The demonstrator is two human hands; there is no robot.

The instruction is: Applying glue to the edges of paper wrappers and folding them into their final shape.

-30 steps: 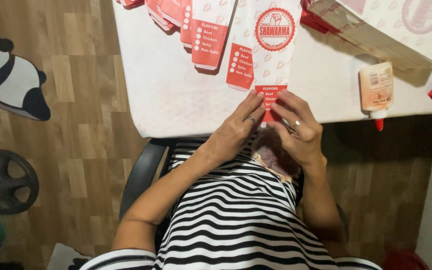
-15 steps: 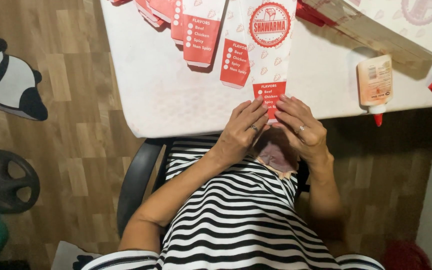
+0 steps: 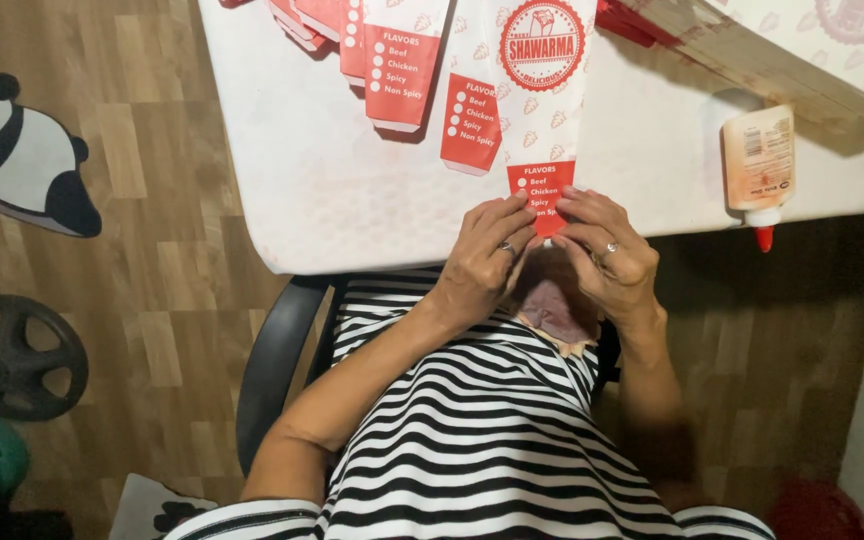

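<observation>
Head view: the red tab (image 3: 544,196) of a long white paper pouch (image 3: 522,90) is pinched by both hands, left hand (image 3: 480,262) and right hand (image 3: 607,262) clenched on it at the worktop (image 3: 332,190) edge. Judged from this, a fold is being pressed (the next move likely calls for firm, even fingertip pressure). More pouches (image 3: 392,60) lie just beside; a glue bottle (image 3: 758,165) lies well apart, nothing blocking.

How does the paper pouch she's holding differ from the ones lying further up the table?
The held paper pouch is pinched at its red flap by the left hand and right hand; the loose pouches lie untouched. It lies alone, while they overlap in a pile. Both are white with red flaps.
</observation>
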